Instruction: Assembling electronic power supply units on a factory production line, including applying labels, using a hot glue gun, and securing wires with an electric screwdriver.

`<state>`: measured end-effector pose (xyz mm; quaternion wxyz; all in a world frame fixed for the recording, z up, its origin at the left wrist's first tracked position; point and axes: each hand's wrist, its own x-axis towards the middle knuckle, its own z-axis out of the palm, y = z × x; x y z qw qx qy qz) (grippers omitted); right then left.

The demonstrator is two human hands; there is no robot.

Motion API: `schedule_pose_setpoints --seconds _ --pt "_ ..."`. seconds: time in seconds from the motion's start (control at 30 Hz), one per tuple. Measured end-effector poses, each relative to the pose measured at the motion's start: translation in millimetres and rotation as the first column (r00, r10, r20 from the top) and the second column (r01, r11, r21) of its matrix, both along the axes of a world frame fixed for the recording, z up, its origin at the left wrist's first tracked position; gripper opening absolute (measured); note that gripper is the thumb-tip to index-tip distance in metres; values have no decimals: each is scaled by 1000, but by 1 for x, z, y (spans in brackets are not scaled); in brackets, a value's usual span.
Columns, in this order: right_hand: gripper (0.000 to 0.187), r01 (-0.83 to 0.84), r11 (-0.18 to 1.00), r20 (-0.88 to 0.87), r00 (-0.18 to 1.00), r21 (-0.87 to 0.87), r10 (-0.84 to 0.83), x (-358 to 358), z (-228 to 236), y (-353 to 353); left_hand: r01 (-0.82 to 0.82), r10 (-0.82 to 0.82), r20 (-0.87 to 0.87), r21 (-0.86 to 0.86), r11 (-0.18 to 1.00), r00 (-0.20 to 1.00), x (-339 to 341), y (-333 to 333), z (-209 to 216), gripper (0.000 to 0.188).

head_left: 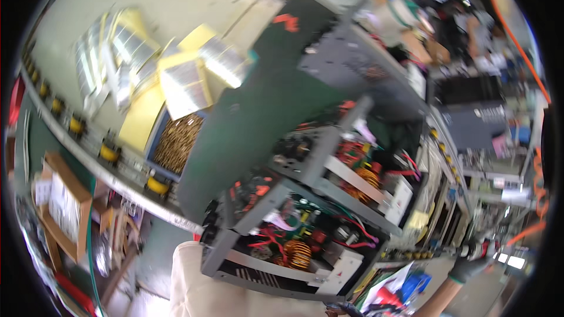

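Observation:
My right hand [468, 268], in a dark grey glove, is raised at the lower right. It is closed around a red and black power screwdriver [480, 250], with an orange hose [526, 233] close to the tool. At the bottom edge a small dark shape may be part of my left hand [343, 309]; its fingers do not show. Close to my body stand two opened grey metal units, a nearer one [247, 279] and a farther one [352, 204]. Copper-wound coils [297, 255], circuit boards and red wires show inside them. The picture is smeared by motion.
A dark green mat [247, 117] lies under the units. To the left are a blue bin of brass-coloured screws [176, 141] and silver-and-yellow sheets [185, 85]. Yellow rollers [108, 151] line the bench edge. A cardboard box [67, 205] sits lower left.

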<state>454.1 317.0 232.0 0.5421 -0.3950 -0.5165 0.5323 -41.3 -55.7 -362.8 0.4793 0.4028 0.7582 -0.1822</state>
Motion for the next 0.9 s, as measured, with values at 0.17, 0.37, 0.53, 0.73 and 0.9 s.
schedule_pose_setpoints --seconds 0.17,0.37,0.53,0.73,0.9 --pt "36 179 962 -324 940 207 -105 -35 -19 -55 82 -100 67 240 967 993 -47 54 21 35" --pt "35 252 899 -477 877 359 -56 -105 -7 -80 -274 18 540 399 875 841 -105 81 207 35" --pt "32 363 789 -483 870 495 -97 -138 2 -65 -500 -37 756 468 729 654 -142 87 453 39" --pt "40 355 770 -481 874 530 -71 -141 -8 -2 109 -414 47 932 345 909 -59 268 570 32" --pt "40 409 812 -548 826 417 -135 -125 -27 69 362 -532 -35 769 526 846 34 461 520 49"
